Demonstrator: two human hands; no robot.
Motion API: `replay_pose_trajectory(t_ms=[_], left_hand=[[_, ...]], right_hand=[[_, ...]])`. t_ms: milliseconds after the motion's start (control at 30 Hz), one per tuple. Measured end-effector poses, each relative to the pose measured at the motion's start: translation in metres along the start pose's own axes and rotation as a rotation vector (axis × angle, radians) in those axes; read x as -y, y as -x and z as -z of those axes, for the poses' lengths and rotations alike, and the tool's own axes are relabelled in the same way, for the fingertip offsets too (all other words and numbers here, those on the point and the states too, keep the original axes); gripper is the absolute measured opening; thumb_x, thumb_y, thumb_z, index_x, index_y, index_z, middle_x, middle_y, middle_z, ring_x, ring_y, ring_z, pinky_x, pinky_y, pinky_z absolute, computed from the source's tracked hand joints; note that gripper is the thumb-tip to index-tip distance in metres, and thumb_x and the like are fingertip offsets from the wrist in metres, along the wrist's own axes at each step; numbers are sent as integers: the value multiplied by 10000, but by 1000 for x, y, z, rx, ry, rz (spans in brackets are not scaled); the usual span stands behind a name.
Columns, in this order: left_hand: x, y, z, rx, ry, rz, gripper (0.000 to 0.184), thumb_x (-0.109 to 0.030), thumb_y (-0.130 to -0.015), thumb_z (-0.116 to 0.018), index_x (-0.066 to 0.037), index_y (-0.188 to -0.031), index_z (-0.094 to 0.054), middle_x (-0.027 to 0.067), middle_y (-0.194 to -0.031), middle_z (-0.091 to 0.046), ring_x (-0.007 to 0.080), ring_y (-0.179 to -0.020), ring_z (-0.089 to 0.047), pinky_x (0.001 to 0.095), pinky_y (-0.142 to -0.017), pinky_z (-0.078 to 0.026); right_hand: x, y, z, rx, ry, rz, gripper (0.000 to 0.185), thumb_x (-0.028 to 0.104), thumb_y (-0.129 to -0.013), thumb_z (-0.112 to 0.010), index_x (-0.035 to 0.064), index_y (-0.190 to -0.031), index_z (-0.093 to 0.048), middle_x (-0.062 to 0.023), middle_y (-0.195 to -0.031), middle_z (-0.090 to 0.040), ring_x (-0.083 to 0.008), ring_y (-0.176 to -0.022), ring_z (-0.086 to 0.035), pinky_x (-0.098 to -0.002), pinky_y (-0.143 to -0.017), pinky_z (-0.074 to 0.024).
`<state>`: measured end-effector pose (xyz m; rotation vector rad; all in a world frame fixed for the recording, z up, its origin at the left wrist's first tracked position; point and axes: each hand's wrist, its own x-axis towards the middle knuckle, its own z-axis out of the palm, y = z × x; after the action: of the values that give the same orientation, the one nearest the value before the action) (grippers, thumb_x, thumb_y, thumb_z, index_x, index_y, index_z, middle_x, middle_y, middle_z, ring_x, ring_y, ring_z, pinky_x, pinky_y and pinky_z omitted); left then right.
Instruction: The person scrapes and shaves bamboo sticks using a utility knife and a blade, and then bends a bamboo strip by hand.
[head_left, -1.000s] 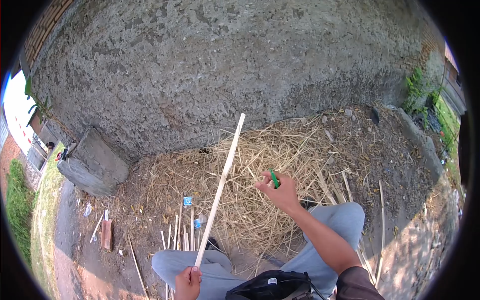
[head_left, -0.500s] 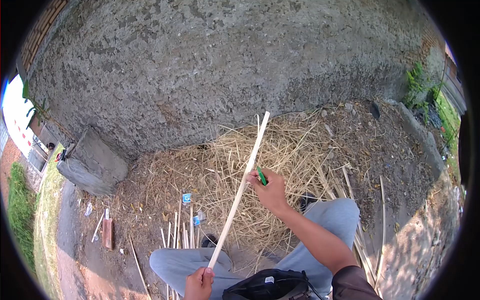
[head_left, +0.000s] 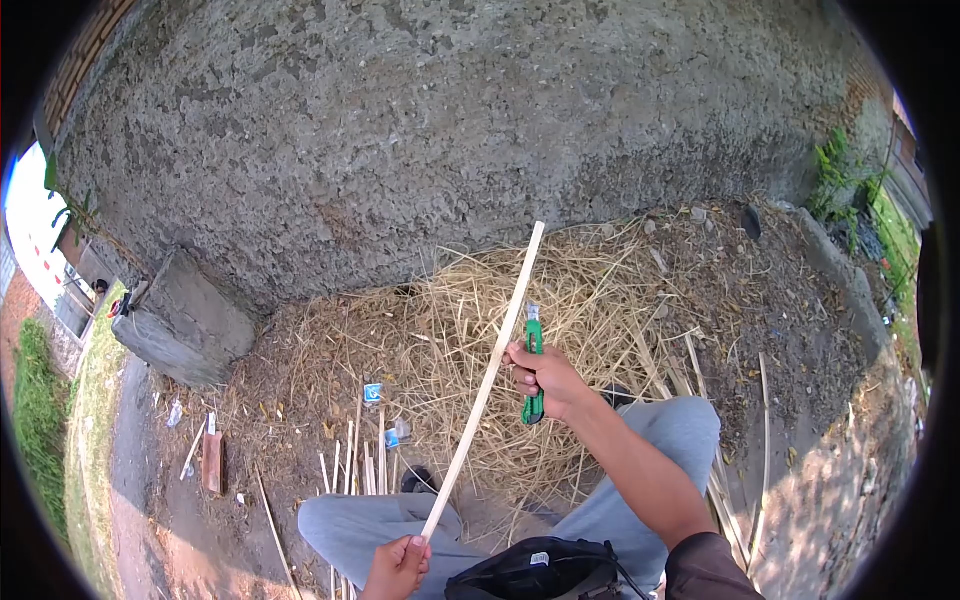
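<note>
A long pale bamboo strip (head_left: 470,425) slants up and away in front of me. My left hand (head_left: 400,566) is closed around its lower end, thumb on top. My right hand (head_left: 552,382) is closed on a green utility knife (head_left: 534,345), whose metal tip points toward the wall. The right thumb and forefinger also touch the strip near its middle, with the knife just to the strip's right. Beyond both lies a heap of pale shavings (head_left: 560,290).
A rough grey wall (head_left: 480,130) rises behind the heap. To the left stand a concrete block (head_left: 190,320) and a reddish-brown block (head_left: 213,462). Several strips (head_left: 372,468) lie by my left leg (head_left: 385,530), more beside my right leg. A black waist bag (head_left: 530,570) is on my lap.
In my right hand the knife has turned and now shows its full length and metal tip. A thin curl at the strip's far end is no longer visible. My left hand has barely moved.
</note>
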<state>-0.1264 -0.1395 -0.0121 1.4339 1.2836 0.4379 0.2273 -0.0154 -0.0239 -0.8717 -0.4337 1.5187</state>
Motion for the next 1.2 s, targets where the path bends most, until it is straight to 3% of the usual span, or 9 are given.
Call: replay_pose_trajectory(t_ms=[167, 267, 400, 500, 567, 733, 933, 1000, 1200], left_hand=[[-23, 5, 9, 130, 554, 451, 295, -369, -1047, -462, -146, -858, -495, -79, -627, -398, 38, -496, -365, 213, -428, -286], [15, -6, 9, -64, 324, 319, 274, -340, -1052, -455, -137, -873, -495, -68, -641, -421, 44, -504, -379, 215, -430, -300], [21, -13, 13, -67, 278, 104, 277, -340, -1054, -451, -115, -922, -544, -73, -648, -430, 37, -528, -395, 205, -446, -327], [-8, -23, 6, -112, 174, 13, 267, -272, -1048, -463, -52, -971, -592, 21, -630, -515, 140, -505, -494, 274, -459, -393], [-17, -33, 0, -17, 170, -44, 262, -210, -1059, -434, 18, -1075, -561, -9, -656, -438, 45, -500, -395, 228, -430, -344], [-33, -52, -12, 108, 248, 11, 284, -189, -1056, -445, 31, -1197, -558, 1, -732, -482, 54, -533, -420, 220, -458, -356], [-15, -74, -25, 29, 96, -71, 230, -149, -1040, -463, 2, -1131, -611, -26, -694, -492, 40, -585, -444, 234, -516, -385], [-15, -73, -28, 2, 18, -119, 231, -150, -1037, -465, 0, -1116, -622, -20, -687, -508, 40, -591, -443, 239, -524, -385], [-34, -68, -34, -153, -243, -260, 281, -178, -1045, -432, 28, -1024, -622, -1, -639, -505, 64, -552, -437, 260, -516, -367]], right_hand=[[11, 5, 6, 59, -207, 38, 161, 188, -1020, -523, 38, -965, -544, -79, -1030, -612, -34, -546, -368, -199, -452, -335], [35, 6, 16, 41, -258, 135, 148, 179, -996, -563, 37, -957, -576, -131, -1155, -666, -32, -545, -390, -187, -462, -339], [39, 10, 26, -328, 471, 319, 185, 170, -872, -712, -12, -870, -681, -128, -872, -721, -128, -588, -570, -300, -529, -468], [36, 22, 19, -513, 1544, 180, 334, 252, -783, -777, -44, -901, -680, -251, -908, -677, -387, -858, -679, -459, -779, -538], [23, 23, 24, -544, 1602, 235, 328, 261, -790, -778, -41, -858, -672, -235, -826, -670, -395, -801, -676, -465, -749, -538], [18, 18, 32, -622, 1704, 341, 311, 256, -815, -762, -37, -803, -661, -219, -762, -664, -406, -767, -669, -478, -714, -528], [7, 41, -15, -292, 1311, 229, 360, 276, -926, -629, -23, -1125, -635, -215, -960, -667, -385, -831, -671, -504, -773, -525], [-29, 33, -5, -120, 1317, 622, 376, 277, -976, -556, 10, -1237, -595, -193, -921, -665, -383, -757, -661, -492, -723, -524], [-47, 50, -20, -30, 1480, 821, 363, 298, -969, -569, 38, -1217, -621, -120, -797, -635, -323, -624, -637, -421, -536, -522]])
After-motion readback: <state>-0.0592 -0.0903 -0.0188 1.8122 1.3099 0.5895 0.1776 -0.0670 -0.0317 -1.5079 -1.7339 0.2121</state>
